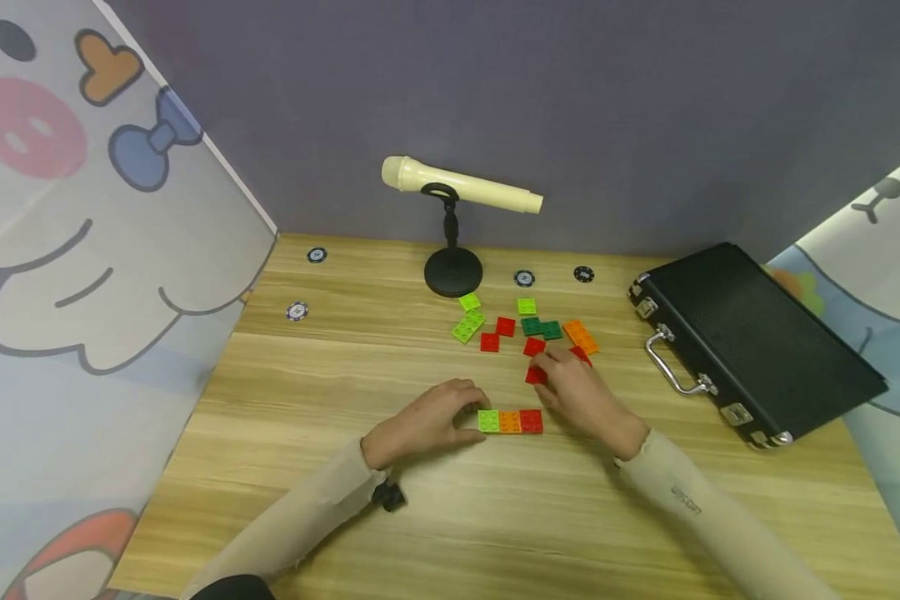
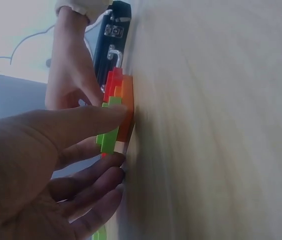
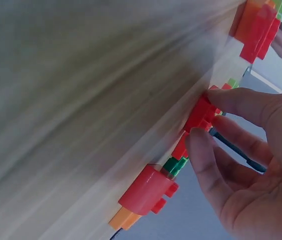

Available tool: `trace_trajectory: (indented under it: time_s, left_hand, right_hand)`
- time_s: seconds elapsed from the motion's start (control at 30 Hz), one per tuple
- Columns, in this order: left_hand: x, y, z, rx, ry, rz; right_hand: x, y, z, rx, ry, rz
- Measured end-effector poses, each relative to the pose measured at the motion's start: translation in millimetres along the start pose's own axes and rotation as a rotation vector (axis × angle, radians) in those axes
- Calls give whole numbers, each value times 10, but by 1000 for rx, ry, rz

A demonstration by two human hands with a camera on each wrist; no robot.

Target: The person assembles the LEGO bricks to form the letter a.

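Note:
A short row of building bricks stands on the table, with a lime brick [image 1: 488,421], an orange brick [image 1: 509,422] and a red brick [image 1: 531,421] side by side on top. Under them an orange base brick [image 2: 126,100] shows in the left wrist view. My left hand [image 1: 429,423] pinches the row's lime end between thumb and fingers. Farther back, my right hand [image 1: 579,392] has thumb and fingertips at opposite sides of a loose red brick [image 3: 198,113] on the table. Another red brick [image 1: 535,346] lies just beyond those fingers, and a larger red one [image 3: 148,190] beside them.
Loose lime [image 1: 468,326], red [image 1: 489,342], dark green [image 1: 551,330] and orange bricks [image 1: 581,336] lie behind the hands. A microphone [image 1: 480,185] rests on a black stand [image 1: 453,271]. Poker chips [image 1: 297,311] are scattered about. A black case [image 1: 757,342] lies at the right.

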State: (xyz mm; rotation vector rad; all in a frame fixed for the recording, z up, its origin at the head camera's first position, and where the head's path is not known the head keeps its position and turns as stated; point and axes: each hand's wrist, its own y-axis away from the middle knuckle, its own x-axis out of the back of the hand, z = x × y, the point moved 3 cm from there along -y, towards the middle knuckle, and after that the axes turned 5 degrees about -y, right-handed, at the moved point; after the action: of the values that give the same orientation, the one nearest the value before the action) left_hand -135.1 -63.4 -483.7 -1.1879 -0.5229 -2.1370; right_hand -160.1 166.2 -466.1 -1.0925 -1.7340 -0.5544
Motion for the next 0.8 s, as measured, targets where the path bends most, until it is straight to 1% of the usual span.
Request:
trace_trajectory:
  time_s: [0.13, 0.2, 0.27, 0.37, 0.5, 0.57, 0.63, 0.8]
  left_hand:
    - [-23, -5, -5, 20, 29, 15]
    - [-33, -2, -2, 22, 46, 18]
    - [-43, 12, 10, 19, 40, 16]
    - [-57, 32, 34, 10, 5, 14]
    - [-58, 34, 43, 9, -15, 35]
    - [-51, 27, 38, 13, 2, 44]
    - [-47, 20, 27, 19, 28, 45]
    - [-52, -7, 4, 21, 114, 39]
  right_hand:
    - [-14, 28, -19, -19, -36, -16]
    - [-10, 53, -42, -24, -72, -17]
    - [5, 86, -100, -11, -121, -12]
    - [27, 144, -248, 59, -195, 12]
    - [22, 223, -460, 174, -222, 24]
    - [-5, 255, -525, 193, -227, 5]
    - [-41, 280, -563, 190, -228, -20]
    - [-115, 310, -592, 183, -221, -68]
